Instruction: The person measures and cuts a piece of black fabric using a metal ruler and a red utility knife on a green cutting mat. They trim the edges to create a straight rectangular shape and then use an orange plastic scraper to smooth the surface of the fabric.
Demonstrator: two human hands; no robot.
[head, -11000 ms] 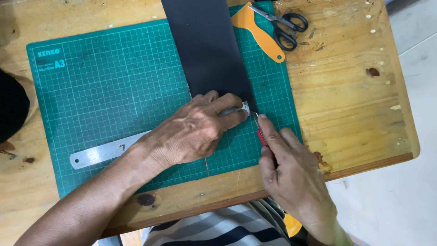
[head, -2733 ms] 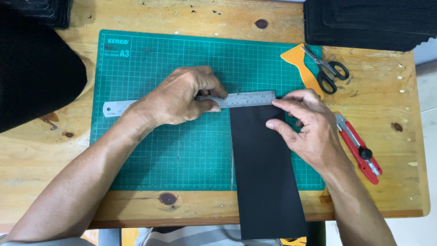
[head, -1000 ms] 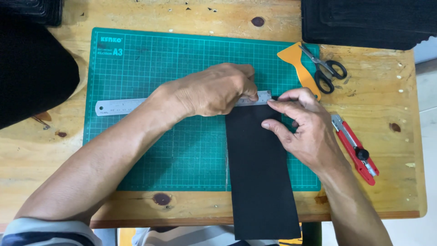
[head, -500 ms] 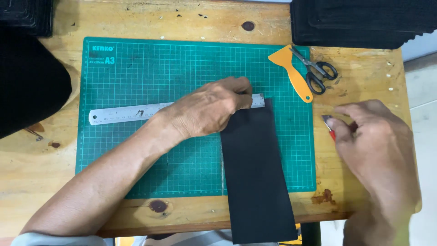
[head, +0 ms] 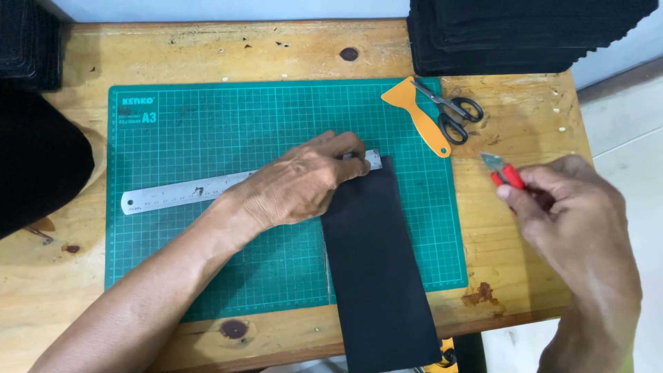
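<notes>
Lifted since before, right hand (head: 573, 207) grips the red utility knife (head: 507, 174); left hand (head: 304, 183) presses the steel ruler (head: 186, 193) flat onto thin, floppy black sheet (head: 376, 262).

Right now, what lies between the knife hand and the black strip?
Head view: bare green mat edge and wood table between right hand and black strip.

Even, bright light fell on the worktop (head: 207, 55), shadows lay soft beside the green cutting mat (head: 207, 124), focus was sharp, without glare.
</notes>
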